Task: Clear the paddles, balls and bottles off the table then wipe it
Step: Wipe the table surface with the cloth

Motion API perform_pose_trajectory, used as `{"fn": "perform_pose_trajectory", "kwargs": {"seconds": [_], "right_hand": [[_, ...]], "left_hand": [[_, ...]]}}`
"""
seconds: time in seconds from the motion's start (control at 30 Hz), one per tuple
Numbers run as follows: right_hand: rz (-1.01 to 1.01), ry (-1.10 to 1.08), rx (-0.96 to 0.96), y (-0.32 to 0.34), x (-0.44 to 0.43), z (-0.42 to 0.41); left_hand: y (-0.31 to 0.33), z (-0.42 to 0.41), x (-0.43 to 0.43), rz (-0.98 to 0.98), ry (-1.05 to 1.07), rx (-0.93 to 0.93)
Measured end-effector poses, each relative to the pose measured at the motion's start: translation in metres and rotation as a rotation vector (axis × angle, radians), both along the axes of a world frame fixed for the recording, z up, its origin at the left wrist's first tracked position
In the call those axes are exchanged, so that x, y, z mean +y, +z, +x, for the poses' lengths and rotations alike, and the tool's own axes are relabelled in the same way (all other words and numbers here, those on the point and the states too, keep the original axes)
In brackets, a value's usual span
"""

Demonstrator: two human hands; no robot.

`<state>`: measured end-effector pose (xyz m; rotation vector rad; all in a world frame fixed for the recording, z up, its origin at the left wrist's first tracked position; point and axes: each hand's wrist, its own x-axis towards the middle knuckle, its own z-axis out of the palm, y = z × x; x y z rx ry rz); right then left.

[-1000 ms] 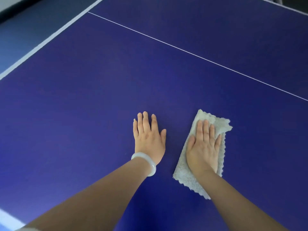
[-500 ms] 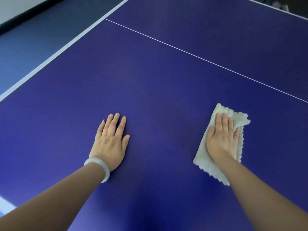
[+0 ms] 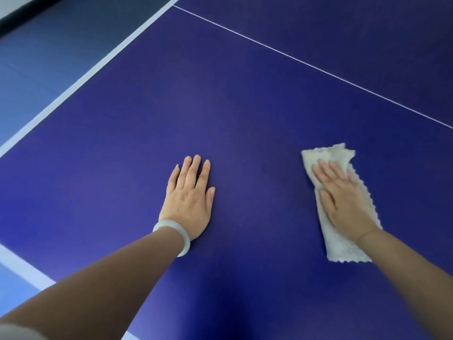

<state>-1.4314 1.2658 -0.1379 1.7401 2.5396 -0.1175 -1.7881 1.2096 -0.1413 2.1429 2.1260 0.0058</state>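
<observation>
A dark blue table-tennis table [image 3: 220,106] fills the view. My left hand [image 3: 188,202] lies flat on its surface, fingers straight, a pale bangle on the wrist. To the right, my right hand [image 3: 343,202] presses flat on a folded cream cloth [image 3: 343,249] that lies on the table. The cloth sticks out beyond my fingertips and past my wrist. No paddles, balls or bottles show in the head view.
The table's white edge line [image 3: 85,79] runs along the left side, with blue floor [image 3: 36,57] beyond it. A thin white centre line [image 3: 318,67] crosses the table at the back. The near white edge [image 3: 22,268] shows at lower left.
My right hand has slid the cloth to the right, away from my left hand, and turned it a little. The left hand stays flat on the table while the view shifts.
</observation>
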Motion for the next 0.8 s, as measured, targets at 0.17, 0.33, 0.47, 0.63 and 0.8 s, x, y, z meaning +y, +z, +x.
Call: {"fn": "perform_pose_trajectory", "kwargs": {"seconds": [0.17,0.33,0.47,0.63,0.8], "right_hand": [[0.041,-0.248,0.04,0.001,0.001,-0.082],[-0.01,0.201,-0.027,-0.004,-0.085,-0.09],[-0.019,-0.471,0.074,-0.003,-0.127,-0.036],[-0.022,-0.715,0.074,-0.004,-0.128,-0.09],[-0.007,-0.534,0.104,-0.012,-0.106,-0.118]], "left_hand": [[-0.001,-0.001,0.001,-0.003,-0.005,0.004],[-0.003,-0.002,0.001,0.005,-0.009,-0.02],[-0.003,-0.002,0.001,0.028,-0.002,-0.027],[-0.004,0.0,0.001,0.036,0.006,-0.034],[-0.003,-0.001,0.0,0.034,0.001,-0.052]]}}
